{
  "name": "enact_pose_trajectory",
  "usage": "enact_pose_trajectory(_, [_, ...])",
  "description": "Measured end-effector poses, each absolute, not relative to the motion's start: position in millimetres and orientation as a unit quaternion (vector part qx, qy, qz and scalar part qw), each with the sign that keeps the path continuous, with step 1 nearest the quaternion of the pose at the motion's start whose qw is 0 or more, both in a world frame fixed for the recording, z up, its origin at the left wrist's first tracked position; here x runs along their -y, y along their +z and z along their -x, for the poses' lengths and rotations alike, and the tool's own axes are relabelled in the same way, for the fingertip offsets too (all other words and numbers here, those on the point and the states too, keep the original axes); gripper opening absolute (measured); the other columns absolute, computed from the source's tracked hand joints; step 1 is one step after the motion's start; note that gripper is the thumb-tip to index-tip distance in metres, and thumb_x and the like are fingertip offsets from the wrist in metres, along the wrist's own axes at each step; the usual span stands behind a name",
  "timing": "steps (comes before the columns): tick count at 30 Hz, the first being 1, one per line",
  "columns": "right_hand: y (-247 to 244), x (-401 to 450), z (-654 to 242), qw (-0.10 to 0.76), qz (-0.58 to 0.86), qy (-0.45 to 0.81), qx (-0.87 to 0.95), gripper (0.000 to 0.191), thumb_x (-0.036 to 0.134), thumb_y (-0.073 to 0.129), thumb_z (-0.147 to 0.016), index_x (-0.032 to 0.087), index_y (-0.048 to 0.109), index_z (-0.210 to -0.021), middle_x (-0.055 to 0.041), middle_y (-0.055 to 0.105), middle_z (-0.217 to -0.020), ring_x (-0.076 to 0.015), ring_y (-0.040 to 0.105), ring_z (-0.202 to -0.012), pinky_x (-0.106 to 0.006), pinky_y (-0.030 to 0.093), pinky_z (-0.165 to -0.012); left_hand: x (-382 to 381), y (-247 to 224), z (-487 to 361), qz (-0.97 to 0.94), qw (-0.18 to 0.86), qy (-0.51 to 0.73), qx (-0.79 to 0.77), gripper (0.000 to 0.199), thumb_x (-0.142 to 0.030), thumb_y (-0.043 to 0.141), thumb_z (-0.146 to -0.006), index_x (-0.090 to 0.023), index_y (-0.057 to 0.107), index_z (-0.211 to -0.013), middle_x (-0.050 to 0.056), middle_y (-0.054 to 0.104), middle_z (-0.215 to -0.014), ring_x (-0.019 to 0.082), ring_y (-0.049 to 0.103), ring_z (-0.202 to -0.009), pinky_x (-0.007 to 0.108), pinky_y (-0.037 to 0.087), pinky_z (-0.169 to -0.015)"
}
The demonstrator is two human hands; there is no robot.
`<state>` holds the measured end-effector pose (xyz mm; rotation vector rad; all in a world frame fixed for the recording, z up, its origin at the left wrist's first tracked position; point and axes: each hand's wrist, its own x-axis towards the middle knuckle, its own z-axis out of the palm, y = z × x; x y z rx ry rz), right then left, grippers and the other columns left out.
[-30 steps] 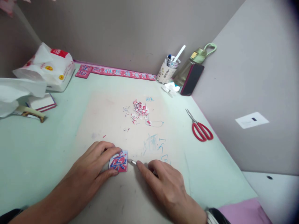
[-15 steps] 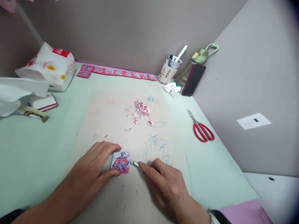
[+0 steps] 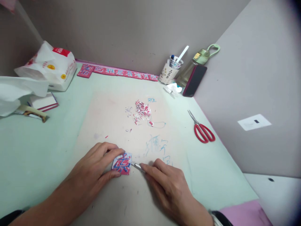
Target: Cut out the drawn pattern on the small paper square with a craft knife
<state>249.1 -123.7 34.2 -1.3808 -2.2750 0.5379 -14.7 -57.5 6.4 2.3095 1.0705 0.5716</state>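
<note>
Between the thumb and forefinger of my left hand (image 3: pixel 98 166) a small square carving block (image 3: pixel 122 163) is held flat on the board. Its face is pink-red, with blue lines forming a character and pale, cut-away parts at the top. My right hand (image 3: pixel 168 185) is closed around a thin metal carving knife (image 3: pixel 138 166), its tip at the block's right edge. Most of the handle is hidden under the fingers. Beyond the block lies a heap of red and white shavings (image 3: pixel 143 110).
Red-handled scissors (image 3: pixel 202 131) lie at the right. At the back stand a pen cup (image 3: pixel 168 70), a bottle (image 3: pixel 188 72), a leaning phone (image 3: pixel 195 81) and a row of finished-looking character tiles (image 3: pixel 124 72). A tissue pack (image 3: pixel 58 70) and box cutter (image 3: pixel 33 113) are at left.
My left forefinger has slid right along the block's top edge. The block has turned slightly, and the knife tip has shifted slightly at its right edge.
</note>
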Motion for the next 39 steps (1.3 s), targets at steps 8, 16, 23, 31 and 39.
enact_pose_trajectory(8, [30.5,133.8,-255.2,0.227,0.518,0.214,0.797,0.029,0.014,0.046,-0.106,0.019,0.061,-0.13,-0.0043,0.06,-0.087,-0.0164,0.057,-0.068,-0.028,0.044,-0.059,58.7,5.1,13.7,-0.845,0.27,0.216,-0.408,0.032,-0.042,0.062,-0.099,-0.035,0.054,-0.129,-0.001,0.062,-0.12,0.022,0.062,-0.112,0.033,0.051,-0.094])
enact_pose_trajectory(16, [41.0,122.9,-238.8,0.299,0.591,0.366,0.654,0.017,0.026,0.06,-0.101,0.022,0.066,-0.117,0.0019,0.061,-0.079,-0.0137,0.054,-0.066,-0.025,0.044,-0.061,62.8,4.8,3.9,-0.837,0.226,0.249,-0.432,0.03,-0.043,0.071,-0.091,-0.028,0.057,-0.113,0.002,0.063,-0.107,0.027,0.062,-0.101,0.039,0.053,-0.085])
enact_pose_trajectory(23, [45.4,93.0,-216.0,0.248,0.599,0.374,0.664,0.019,0.009,0.078,-0.085,0.017,0.063,-0.076,0.0029,0.058,-0.075,-0.0113,0.051,-0.068,-0.023,0.036,-0.063,72.5,10.0,-5.2,-0.83,0.259,0.265,-0.416,0.027,-0.037,0.063,-0.096,-0.028,0.054,-0.119,0.002,0.064,-0.109,0.022,0.07,-0.096,0.033,0.059,-0.08])
enact_pose_trajectory(31, [34.4,97.2,-212.6,0.233,0.598,0.304,0.704,0.028,0.011,0.068,-0.091,0.017,0.052,-0.068,0.0028,0.052,-0.071,-0.0106,0.045,-0.061,-0.024,0.029,-0.059,81.9,5.6,-10.1,-0.76,0.35,0.297,-0.46,0.022,-0.035,0.057,-0.098,-0.033,0.057,-0.12,0.001,0.059,-0.116,0.02,0.069,-0.096,0.035,0.062,-0.084])
enact_pose_trajectory(39, [44.2,96.6,-215.4,0.233,0.565,0.318,0.725,0.023,0.012,0.056,-0.094,0.018,0.052,-0.072,0.0014,0.054,-0.074,-0.0117,0.049,-0.065,-0.024,0.032,-0.061,79.3,6.9,-12.9,-0.717,0.424,0.331,-0.444,0.021,-0.031,0.06,-0.095,-0.034,0.062,-0.115,0.001,0.063,-0.117,0.023,0.066,-0.111,0.039,0.061,-0.095])
